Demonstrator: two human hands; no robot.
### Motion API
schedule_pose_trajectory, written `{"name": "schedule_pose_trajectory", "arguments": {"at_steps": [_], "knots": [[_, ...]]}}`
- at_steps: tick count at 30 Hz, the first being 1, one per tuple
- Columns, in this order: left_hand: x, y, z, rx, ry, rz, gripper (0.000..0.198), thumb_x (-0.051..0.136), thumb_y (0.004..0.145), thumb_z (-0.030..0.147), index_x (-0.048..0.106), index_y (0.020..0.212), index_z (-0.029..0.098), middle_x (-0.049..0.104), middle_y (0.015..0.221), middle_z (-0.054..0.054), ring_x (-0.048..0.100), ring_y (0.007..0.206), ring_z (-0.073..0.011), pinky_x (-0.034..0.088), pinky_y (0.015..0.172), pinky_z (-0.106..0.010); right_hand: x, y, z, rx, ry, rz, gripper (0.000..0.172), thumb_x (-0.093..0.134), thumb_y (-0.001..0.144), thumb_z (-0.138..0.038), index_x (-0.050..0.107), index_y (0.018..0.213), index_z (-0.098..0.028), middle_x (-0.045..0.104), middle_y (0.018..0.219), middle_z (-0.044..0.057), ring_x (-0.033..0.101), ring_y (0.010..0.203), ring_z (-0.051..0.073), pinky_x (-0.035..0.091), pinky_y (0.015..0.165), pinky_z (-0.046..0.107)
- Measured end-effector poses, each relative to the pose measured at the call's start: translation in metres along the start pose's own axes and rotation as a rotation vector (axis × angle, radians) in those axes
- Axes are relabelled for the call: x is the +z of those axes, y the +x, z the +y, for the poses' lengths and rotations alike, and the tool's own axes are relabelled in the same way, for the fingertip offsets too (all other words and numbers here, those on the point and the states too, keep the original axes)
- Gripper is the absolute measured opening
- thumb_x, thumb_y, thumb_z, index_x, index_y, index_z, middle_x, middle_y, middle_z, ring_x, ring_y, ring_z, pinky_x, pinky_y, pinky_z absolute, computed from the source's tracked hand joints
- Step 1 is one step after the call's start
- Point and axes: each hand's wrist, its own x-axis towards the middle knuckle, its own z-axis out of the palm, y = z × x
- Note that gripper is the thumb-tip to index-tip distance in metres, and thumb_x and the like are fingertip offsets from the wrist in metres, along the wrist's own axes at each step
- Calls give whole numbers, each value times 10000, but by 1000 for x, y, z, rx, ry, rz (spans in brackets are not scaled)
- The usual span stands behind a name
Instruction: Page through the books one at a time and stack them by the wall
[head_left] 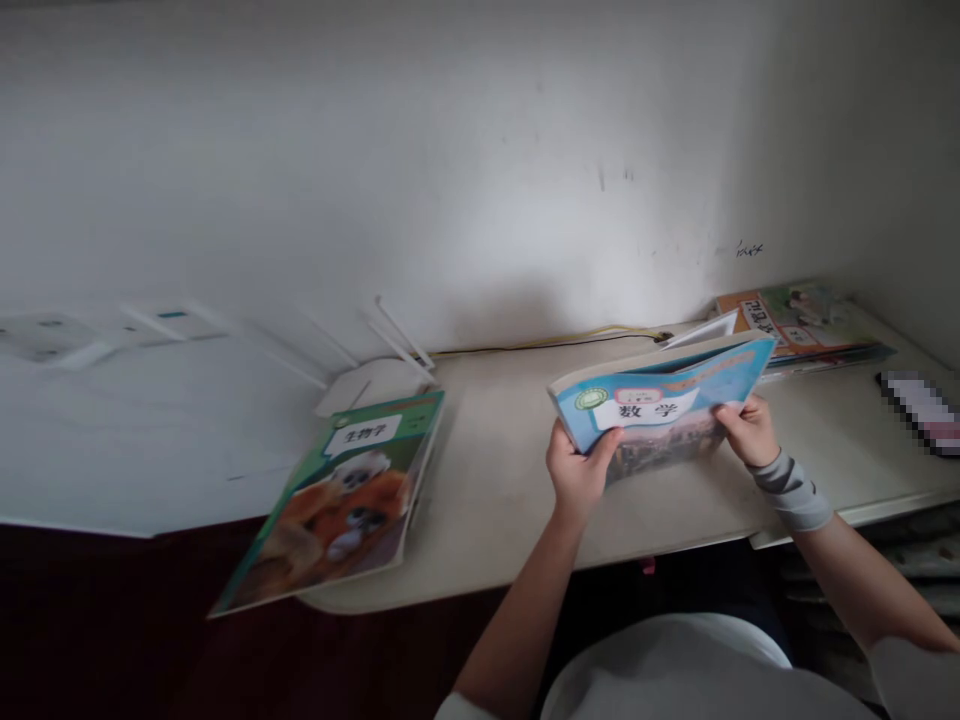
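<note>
A blue mathematics textbook is held tilted above the table, its front cover facing me and bowed a little. My left hand grips its lower left corner, thumb on the cover. On the lower right edge, my right hand is closed round the book, thumb in front; a grey band wraps that wrist. A green biology textbook with monkeys on its cover lies at the table's left end, overhanging the edge. Behind the blue book, at the right, is a pile of books, partly hidden.
The pale table runs along a white wall. A white router with antennas stands behind the biology book, and a thin cable trails along the wall. A phone-like object, pixelated, lies at the far right. Wall sockets are at the left.
</note>
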Motion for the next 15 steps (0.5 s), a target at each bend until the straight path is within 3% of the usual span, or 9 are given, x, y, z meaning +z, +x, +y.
{"name": "schedule_pose_trajectory", "arguments": {"at_steps": [3, 6, 9, 11, 13, 15], "knots": [[-15, -7, -5, 75, 28, -107, 308, 554, 749, 466, 563, 894, 195, 631, 739, -17, 589, 649, -141, 475, 611, -234, 4, -8, -11, -36, -89, 107, 361, 614, 640, -516, 484, 492, -214, 495, 495, -24, 445, 494, 136, 418, 519, 294], [-31, -13, -6, 34, 118, -289, 249, 516, 802, 415, 598, 888, 195, 640, 763, -15, 589, 710, -144, 461, 681, -232, 8, -12, -20, -75, -165, 205, 337, 571, 678, -493, 458, 517, -220, 458, 493, -23, 427, 491, 135, 408, 511, 291], [-40, -13, -10, -70, 81, -384, 256, 544, 794, 424, 626, 831, 184, 634, 739, -6, 572, 701, -141, 449, 680, -234, 13, -9, -27, -183, -183, 368, 263, 507, 737, -481, 495, 702, -221, 503, 629, 4, 487, 599, 162, 437, 593, 310], [-38, -11, -14, -149, -76, -427, 301, 591, 753, 467, 641, 782, 172, 620, 693, -1, 556, 666, -137, 443, 648, -234, 16, -5, -29, -220, -164, 424, 297, 446, 784, -495, 505, 844, -210, 544, 767, 44, 527, 718, 183, 450, 677, 332], [-31, -9, -18, -244, -326, -456, 356, 657, 681, 508, 652, 756, 161, 622, 674, -4, 554, 644, -136, 445, 633, -240, 19, 1, -30, -168, -108, 365, 360, 388, 817, -537, 520, 852, -204, 567, 792, 57, 542, 736, 189, 457, 689, 338], [-21, -9, -18, -371, -582, -436, 389, 711, 618, 515, 659, 774, 163, 649, 708, -13, 576, 651, -139, 459, 644, -250, 23, 8, -30, -61, -32, 190, 424, 385, 810, -598, 544, 782, -207, 587, 720, 41, 554, 686, 188, 465, 644, 329]]}}
